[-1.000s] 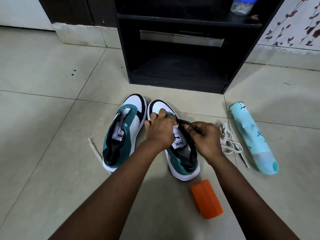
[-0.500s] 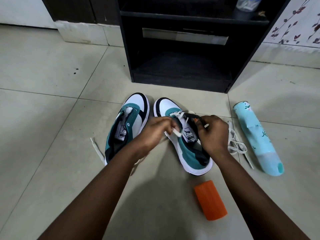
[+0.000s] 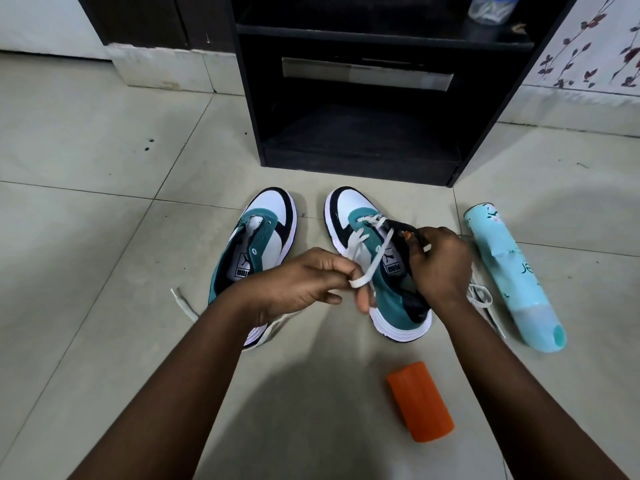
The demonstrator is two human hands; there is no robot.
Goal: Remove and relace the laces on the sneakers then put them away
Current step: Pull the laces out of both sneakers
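1. Presently both hands work over the right sneaker, which lies on the floor between them, toe pointing away toward the black shelf unit, long axis tilted slightly to the person's left at the toe.
2. Left hand: fingers curled, pinching a loop of the white lace just left of the shoe's midsection. The lace runs up and away from that pinch to the front eyelets.
3. Right hand: curled around the shoe's far-side collar and tongue area, holding it steady; a short white bit shows at the fingers, probably the lace's other end, though that cannot be told for sure.
4. Key relation: the free eyelets lie just beyond and between the hands, nearer the right hand; the left hand has the working lace. Judged next move is feeding that end across to the next eyelet.
5. Look of the right sneaker: teal and black upper, white toe and sole, only the front rows laced, and loosely.
6. Left sneaker sits just beside it, parallel, unlaced; a lace end trails from beneath its heel side.
7. A second loose lace lies bunched behind the right wrist, beside a pale blue can. An orange cylinder lies nearer the person.
8. Relacing looks early; putting away not yet done.
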